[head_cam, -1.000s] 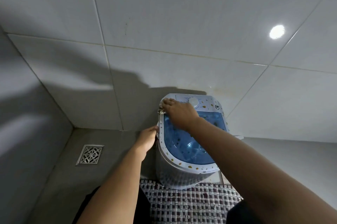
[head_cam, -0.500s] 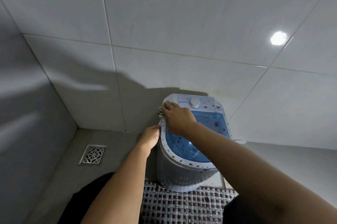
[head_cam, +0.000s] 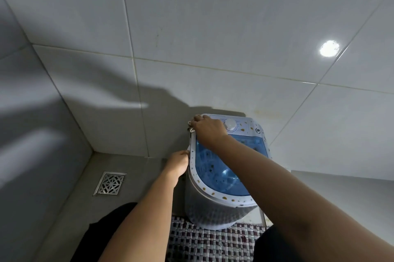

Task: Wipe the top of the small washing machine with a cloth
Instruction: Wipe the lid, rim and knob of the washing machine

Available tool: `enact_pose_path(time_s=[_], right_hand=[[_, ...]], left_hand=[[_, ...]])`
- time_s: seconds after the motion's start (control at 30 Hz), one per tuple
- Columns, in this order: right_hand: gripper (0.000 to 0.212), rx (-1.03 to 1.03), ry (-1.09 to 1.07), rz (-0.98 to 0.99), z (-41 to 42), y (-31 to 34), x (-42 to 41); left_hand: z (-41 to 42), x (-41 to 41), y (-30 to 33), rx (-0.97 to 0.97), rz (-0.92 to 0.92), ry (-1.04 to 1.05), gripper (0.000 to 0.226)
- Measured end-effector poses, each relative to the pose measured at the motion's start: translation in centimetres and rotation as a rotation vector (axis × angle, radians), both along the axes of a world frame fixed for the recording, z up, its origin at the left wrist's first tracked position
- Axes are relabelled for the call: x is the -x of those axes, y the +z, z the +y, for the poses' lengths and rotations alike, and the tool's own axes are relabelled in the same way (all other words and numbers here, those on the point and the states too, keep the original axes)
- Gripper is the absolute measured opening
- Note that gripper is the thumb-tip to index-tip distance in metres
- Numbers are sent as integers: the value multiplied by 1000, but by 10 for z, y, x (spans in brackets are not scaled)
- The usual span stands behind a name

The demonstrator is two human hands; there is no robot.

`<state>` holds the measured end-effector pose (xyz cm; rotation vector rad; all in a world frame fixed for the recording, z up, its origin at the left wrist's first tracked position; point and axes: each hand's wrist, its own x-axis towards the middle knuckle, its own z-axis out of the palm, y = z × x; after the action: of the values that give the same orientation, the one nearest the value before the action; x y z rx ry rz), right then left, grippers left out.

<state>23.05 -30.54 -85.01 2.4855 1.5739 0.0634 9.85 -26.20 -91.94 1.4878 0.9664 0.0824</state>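
Note:
The small washing machine point(head_cam: 221, 208) stands on the floor against the tiled wall, with a white speckled rim, a clear blue lid point(head_cam: 221, 168) and a white dial point(head_cam: 230, 125). My right hand point(head_cam: 207, 130) presses down on the far left corner of its top, covering a cloth point(head_cam: 191, 129) of which only a small patterned bit shows at the rim. My left hand point(head_cam: 178, 162) rests against the machine's left side just below the rim, fingers curled on the edge.
A metal floor drain point(head_cam: 110, 183) lies in the grey floor at the left, close to the wall corner. A checked woven mat point(head_cam: 209, 240) lies in front of the machine. Dark clothing on my legs point(head_cam: 102, 232) shows at the bottom.
My right hand has slid a little further toward the back left corner of the top, near the dial. The left hand keeps its place on the machine's side. The camera has shifted slightly.

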Motion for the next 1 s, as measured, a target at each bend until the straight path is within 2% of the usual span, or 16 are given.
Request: enact_pose_path(time_s=[0.43, 0.73, 0.87, 1.0], right_hand=[[56, 18, 166, -37, -42, -6, 24], [42, -26, -215, -73, -30, 14, -32], [43, -63, -300, -42, -27, 7, -12], [45, -67, -267, -59, -40, -2, 14]], left_hand=[[0, 5, 4, -3, -4, -33, 34], [0, 5, 7, 9, 18, -43, 38], [0, 5, 7, 28, 17, -28, 37], [-1, 4, 7, 47, -9, -25, 30]])
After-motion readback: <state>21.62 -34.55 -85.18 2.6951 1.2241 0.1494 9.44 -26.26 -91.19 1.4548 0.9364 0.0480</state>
